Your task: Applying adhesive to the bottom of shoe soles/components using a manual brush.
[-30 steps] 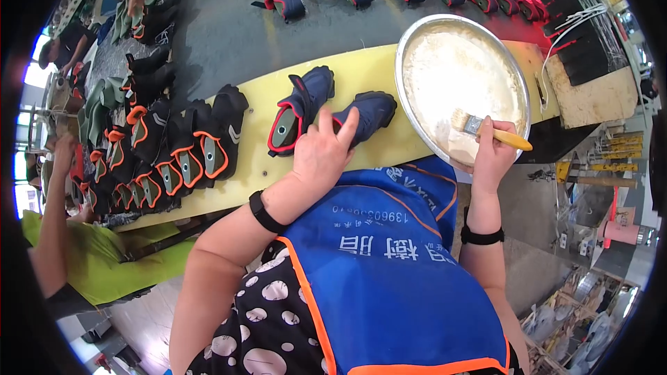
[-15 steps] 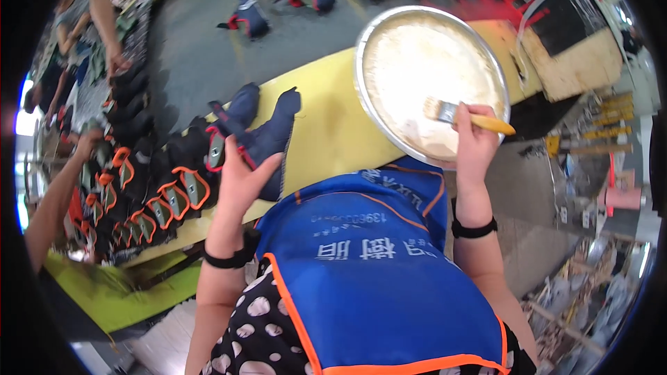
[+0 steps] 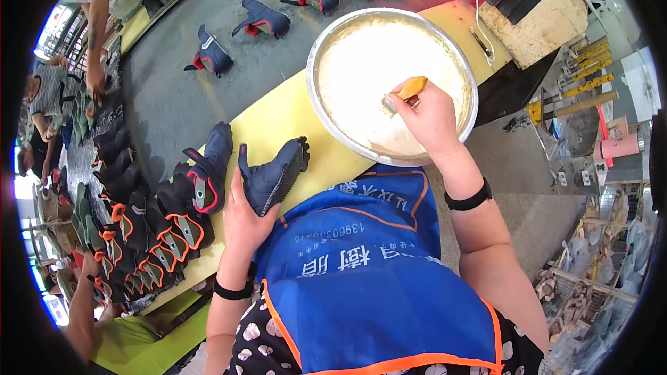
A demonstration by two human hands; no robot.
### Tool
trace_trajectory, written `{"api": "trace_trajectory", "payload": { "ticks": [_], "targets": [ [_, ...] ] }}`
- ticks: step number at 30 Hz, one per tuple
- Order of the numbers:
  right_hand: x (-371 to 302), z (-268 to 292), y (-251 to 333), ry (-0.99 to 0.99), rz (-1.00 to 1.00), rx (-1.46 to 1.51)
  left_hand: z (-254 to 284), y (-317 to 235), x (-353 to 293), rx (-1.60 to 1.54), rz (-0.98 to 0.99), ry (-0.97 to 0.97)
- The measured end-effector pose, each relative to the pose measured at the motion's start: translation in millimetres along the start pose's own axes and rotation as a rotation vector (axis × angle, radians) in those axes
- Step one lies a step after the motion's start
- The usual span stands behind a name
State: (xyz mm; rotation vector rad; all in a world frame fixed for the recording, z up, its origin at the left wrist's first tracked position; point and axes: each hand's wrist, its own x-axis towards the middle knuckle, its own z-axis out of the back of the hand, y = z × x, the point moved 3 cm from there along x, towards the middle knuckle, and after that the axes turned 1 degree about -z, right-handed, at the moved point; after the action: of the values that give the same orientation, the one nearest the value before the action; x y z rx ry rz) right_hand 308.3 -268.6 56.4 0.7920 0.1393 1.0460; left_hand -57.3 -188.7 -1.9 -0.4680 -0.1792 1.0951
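Dipping into the pale, cream-coloured liquid (image 3: 368, 62) near the centre of the frame, a small brush with a yellow handle (image 3: 413, 88) shows only its handle end and part of its metal band, the bristles being out of sight. The right hand (image 3: 434, 121) is closed around it, thumb and fingers pinched together, with some of the fingers hidden behind the hand. Glare bleaches much of the liquid, so its surface is hard to read inside the round, silvery metal basin (image 3: 314, 97). Left of the basin's lower edge, the left hand (image 3: 246, 226) has thumb and fingers parted in a wide V, holding the near end of a navy fabric shoe with a dark, stitched lower edge (image 3: 278, 170); the hand covers that end, and whether the shoe is raised off the long yellow board (image 3: 278, 107) cannot be told. Just left stands a second navy shoe with red trim (image 3: 210, 167), its near opening visible. Black shoes with orange trim (image 3: 163, 236) crowd the lower left, overlapping so much that they are hard to count. At the upper left a co-worker's forearm (image 3: 96, 42) is only partly seen, and another bare forearm (image 3: 82, 298) is cropped by the dark fisheye rim.
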Motion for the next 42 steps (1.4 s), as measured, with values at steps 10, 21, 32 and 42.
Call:
{"api": "trace_trajectory", "payload": {
  "ticks": [10,21,32,42],
  "targets": [
    [4,18,-12,-0.174,-0.085,0.204,47,-56,17,-1.272,0.100,0.232],
    [-18,66,65,-0.150,0.530,0.113,52,-127,54,-1.019,0.047,0.778],
    [-12,60,47,-0.176,0.345,0.170,48,-123,54,-1.166,-0.012,0.786],
    [-19,36,54,-0.141,0.254,0.390,40,-110,40,-1.296,0.008,0.760]
  ]
}}
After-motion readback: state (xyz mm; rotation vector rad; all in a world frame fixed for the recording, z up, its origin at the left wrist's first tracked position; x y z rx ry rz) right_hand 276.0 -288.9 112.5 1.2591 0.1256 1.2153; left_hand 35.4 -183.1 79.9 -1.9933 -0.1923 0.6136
